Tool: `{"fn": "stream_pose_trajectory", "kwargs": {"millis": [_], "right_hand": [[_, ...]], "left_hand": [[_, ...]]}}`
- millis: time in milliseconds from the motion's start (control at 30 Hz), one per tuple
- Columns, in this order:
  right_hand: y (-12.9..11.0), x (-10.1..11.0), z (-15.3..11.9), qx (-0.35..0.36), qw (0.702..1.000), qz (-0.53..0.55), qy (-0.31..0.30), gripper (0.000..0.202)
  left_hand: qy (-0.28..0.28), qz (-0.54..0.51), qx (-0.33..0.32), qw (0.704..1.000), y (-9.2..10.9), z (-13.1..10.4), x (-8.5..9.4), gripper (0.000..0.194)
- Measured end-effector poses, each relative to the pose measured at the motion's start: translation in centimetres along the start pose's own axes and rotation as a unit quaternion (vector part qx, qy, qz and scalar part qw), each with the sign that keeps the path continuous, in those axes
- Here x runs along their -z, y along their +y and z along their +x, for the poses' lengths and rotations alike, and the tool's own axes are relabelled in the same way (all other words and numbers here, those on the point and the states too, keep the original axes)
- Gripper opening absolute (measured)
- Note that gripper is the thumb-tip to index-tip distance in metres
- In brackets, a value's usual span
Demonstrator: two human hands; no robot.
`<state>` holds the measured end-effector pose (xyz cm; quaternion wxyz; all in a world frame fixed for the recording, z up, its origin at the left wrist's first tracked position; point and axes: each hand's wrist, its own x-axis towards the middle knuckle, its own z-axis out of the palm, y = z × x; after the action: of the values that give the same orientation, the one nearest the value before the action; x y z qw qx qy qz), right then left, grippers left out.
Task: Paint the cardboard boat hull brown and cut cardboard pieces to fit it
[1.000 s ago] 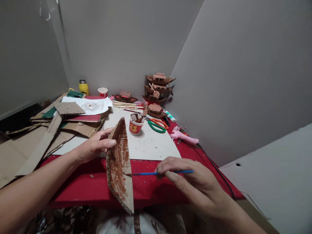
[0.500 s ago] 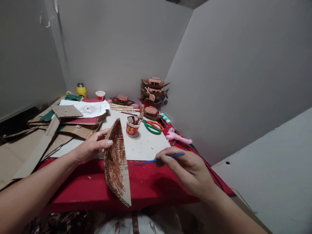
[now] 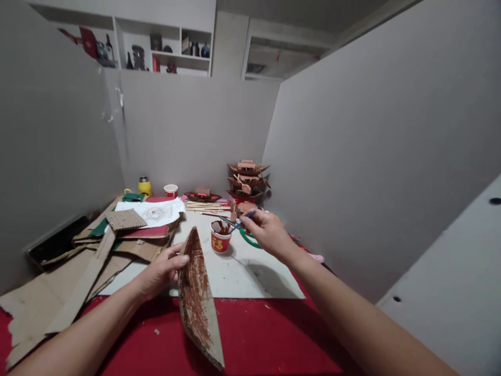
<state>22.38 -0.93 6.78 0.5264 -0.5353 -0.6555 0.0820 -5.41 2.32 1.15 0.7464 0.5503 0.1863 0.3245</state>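
My left hand (image 3: 161, 271) grips a pointed, boat-shaped cardboard piece (image 3: 198, 300) by its left edge; its inner face is partly coated in brown paint. My right hand (image 3: 266, 232) holds a thin blue paintbrush (image 3: 239, 222) stretched forward, its tip down in a red paper cup (image 3: 219, 237) of brown paint. The cup stands on a white board (image 3: 242, 271) that lies on the red table covering (image 3: 266, 339).
Stacked cardboard sheets (image 3: 78, 261) and a drawing lie at the left. Finished brown model boats (image 3: 246, 180) stand at the back, with wooden sticks (image 3: 203, 206), a yellow flask (image 3: 144, 186) and another cup (image 3: 170, 190). Green scissors sit behind my right hand. Grey partitions enclose the table.
My right hand has left the cardboard piece and carried the brush forward into the paint cup. The camera has tilted up, showing shelves above the partition.
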Motion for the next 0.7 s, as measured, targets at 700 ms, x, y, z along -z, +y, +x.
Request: {"fn": "stream_pose_trajectory", "kwargs": {"millis": [700], "right_hand": [[0.7,1.3,-2.1,-0.082,0.970,0.199,0.112,0.042]], "left_hand": [[0.092,0.003,-0.058,0.994,1.4,-0.2,-0.3,0.051]]}}
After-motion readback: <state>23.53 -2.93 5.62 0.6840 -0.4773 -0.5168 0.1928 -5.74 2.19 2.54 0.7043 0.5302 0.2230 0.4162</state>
